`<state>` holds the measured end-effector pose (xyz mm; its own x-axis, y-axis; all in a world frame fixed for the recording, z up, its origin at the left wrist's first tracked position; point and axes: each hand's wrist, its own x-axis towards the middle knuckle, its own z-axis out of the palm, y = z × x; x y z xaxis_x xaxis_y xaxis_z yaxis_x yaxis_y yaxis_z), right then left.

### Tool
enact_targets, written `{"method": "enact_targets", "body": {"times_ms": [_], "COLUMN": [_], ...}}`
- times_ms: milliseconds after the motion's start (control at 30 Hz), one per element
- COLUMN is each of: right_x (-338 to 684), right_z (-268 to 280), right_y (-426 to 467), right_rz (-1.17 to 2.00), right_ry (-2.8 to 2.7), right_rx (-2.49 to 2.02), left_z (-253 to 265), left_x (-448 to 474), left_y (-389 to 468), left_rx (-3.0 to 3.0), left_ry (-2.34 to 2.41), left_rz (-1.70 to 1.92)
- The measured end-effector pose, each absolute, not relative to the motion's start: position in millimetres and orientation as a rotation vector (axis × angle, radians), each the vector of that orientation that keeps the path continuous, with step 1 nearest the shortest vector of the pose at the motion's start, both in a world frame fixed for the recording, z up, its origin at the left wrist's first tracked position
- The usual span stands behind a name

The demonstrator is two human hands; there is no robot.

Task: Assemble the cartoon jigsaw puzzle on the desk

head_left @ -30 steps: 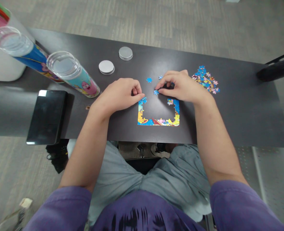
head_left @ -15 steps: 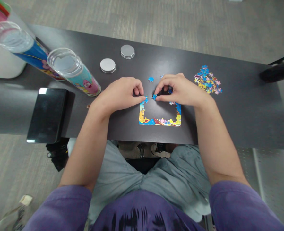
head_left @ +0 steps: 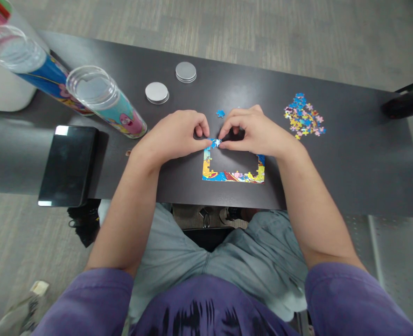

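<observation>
A jigsaw puzzle border (head_left: 223, 177) lies on the dark table, joined along its left, bottom and right sides. Between the thumb and index finger of my right hand (head_left: 250, 130) is a blue puzzle piece (head_left: 218, 143), touching or right beside the border's upper-left corner. My left hand (head_left: 181, 135) has curled fingers, with its thumb tip on that blue corner; the exact grip is partly hidden. Just beyond my hands lies a loose blue puzzle piece (head_left: 220, 113). My right hand covers the border's upper-right part.
A pile of loose puzzle pieces (head_left: 304, 116) lies to the right. Two clear printed tubes (head_left: 122, 114) (head_left: 48, 79) stand at the left, near a black tablet-like device (head_left: 69, 165). Stacked silver lids (head_left: 157, 92) (head_left: 185, 71) sit farther back. A dark cylindrical object (head_left: 405, 103) is at the far right.
My right hand has moved slightly left, bringing the pinched blue piece up to the border's upper-left corner. My left hand has stayed at that corner.
</observation>
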<state>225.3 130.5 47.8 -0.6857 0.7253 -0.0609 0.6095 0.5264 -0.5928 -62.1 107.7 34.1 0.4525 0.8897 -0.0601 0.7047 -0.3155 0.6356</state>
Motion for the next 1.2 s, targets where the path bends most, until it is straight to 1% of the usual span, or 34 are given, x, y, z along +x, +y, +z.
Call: {"method": "enact_targets", "body": {"times_ms": [733,1200], "right_x": [224.3,223.2], "right_z": [45.8,46.3], "right_y": [129.8,130.9], "right_rz": [0.801,0.818], "right_ry": [-2.540,-2.535], "right_rx": [-1.160,-1.202], "left_z": [33.4,33.8], "left_x": [-63.2,-62.8], "left_y": [108.2,108.5], "left_rx": [2.106,2.120], "left_ry": [1.317,1.323], "left_rz": [0.401,0.371]}}
